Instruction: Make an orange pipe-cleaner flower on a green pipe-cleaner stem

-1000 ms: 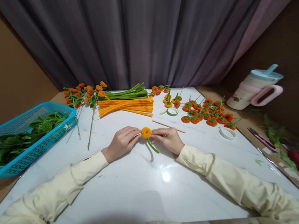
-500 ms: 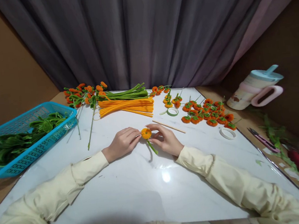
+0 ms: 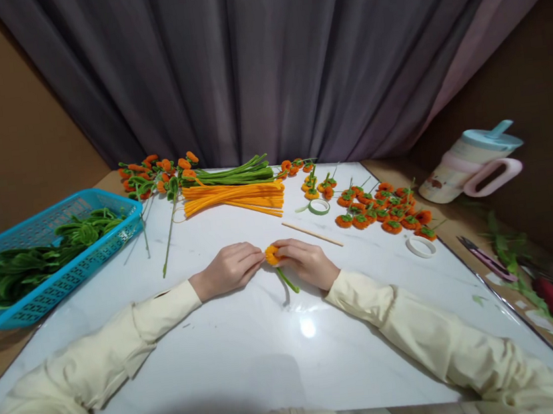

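Observation:
Between my hands, over the middle of the white tabletop, is a yellow-orange pipe-cleaner flower with a green stem hanging down toward me. My right hand is closed on the flower head, its fingers covering the right part of it. From the other side my left hand reaches in, its fingers pressed together at the flower's left edge; whether the fingertips grip a petal is too small to make out. Just beyond my right hand lies a thin wooden stick.
Yellow-orange pipe cleaners and green pipe cleaners lie at the back. Finished orange flowers cluster right, by tape rolls. A blue basket of leaves stands left; a tumbler and pink-handled snips are right.
The flower has turned, so its round face no longer points at me. My right fingers have closed over it, and the stem tip has swung slightly right and down.

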`<state>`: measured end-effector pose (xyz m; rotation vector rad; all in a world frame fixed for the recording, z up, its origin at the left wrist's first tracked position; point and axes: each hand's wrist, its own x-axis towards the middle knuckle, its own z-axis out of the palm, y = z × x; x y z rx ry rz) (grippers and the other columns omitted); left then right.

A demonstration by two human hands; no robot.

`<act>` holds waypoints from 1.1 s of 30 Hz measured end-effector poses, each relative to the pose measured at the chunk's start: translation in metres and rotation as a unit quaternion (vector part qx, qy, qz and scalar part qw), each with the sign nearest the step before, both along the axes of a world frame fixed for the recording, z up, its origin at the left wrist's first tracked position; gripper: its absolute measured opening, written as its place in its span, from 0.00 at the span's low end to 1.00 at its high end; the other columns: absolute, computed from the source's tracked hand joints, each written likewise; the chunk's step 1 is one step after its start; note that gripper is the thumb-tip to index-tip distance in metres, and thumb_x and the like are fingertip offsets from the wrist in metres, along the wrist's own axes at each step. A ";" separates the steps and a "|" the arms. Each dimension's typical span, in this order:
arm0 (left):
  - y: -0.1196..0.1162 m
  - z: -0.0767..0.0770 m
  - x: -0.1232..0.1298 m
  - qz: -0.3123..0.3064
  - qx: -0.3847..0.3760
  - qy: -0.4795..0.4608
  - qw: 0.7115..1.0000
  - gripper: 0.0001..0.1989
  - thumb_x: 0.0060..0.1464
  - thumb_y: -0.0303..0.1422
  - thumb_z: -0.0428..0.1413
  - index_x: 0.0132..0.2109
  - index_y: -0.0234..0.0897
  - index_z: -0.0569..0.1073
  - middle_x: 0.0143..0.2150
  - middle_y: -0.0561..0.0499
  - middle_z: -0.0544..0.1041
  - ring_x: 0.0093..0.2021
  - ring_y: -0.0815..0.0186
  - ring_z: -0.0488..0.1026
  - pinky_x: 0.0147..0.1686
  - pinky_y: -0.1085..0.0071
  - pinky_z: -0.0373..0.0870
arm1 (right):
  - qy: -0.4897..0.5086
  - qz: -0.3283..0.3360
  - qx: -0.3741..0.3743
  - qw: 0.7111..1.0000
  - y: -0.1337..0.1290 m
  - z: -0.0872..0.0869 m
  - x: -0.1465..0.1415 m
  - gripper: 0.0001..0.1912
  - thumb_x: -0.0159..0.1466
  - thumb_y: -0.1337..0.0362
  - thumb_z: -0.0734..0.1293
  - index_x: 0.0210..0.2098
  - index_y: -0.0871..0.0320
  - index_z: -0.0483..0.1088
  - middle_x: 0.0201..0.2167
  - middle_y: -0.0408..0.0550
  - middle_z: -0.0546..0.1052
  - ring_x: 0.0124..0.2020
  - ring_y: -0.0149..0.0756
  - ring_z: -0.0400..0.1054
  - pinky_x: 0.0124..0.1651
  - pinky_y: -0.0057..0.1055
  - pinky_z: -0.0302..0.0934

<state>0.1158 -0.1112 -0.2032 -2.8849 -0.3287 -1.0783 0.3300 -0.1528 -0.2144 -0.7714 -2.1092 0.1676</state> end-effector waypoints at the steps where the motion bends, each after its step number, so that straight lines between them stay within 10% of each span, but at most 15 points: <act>1: 0.000 -0.001 0.000 -0.003 -0.001 0.002 1.000 0.06 0.57 0.25 0.51 0.40 0.33 0.71 0.35 0.44 0.76 0.35 0.65 0.72 0.35 0.68 0.71 | -0.001 -0.001 0.008 1.000 0.000 -0.001 0.000 0.05 0.64 0.70 0.60 0.38 0.58 0.67 0.41 0.55 0.74 0.41 0.34 0.71 0.45 0.31 0.68; 14: -0.006 0.007 0.002 0.023 -0.230 -0.008 0.973 0.21 0.58 0.31 0.51 0.58 0.35 0.60 0.47 0.43 0.72 0.40 0.67 0.72 0.42 0.71 0.70 | 0.010 -0.050 0.020 0.998 -0.001 0.001 -0.002 0.04 0.64 0.68 0.62 0.38 0.57 0.68 0.41 0.53 0.75 0.42 0.35 0.72 0.46 0.31 0.69; 33: -0.008 0.002 0.002 0.000 -0.202 -0.036 0.979 0.09 0.60 0.30 0.49 0.46 0.34 0.69 0.35 0.47 0.74 0.36 0.68 0.72 0.38 0.73 0.69 | -0.011 -0.046 0.031 0.998 -0.008 -0.003 0.001 0.12 0.65 0.68 0.59 0.47 0.59 0.66 0.38 0.52 0.78 0.37 0.35 0.74 0.39 0.31 0.70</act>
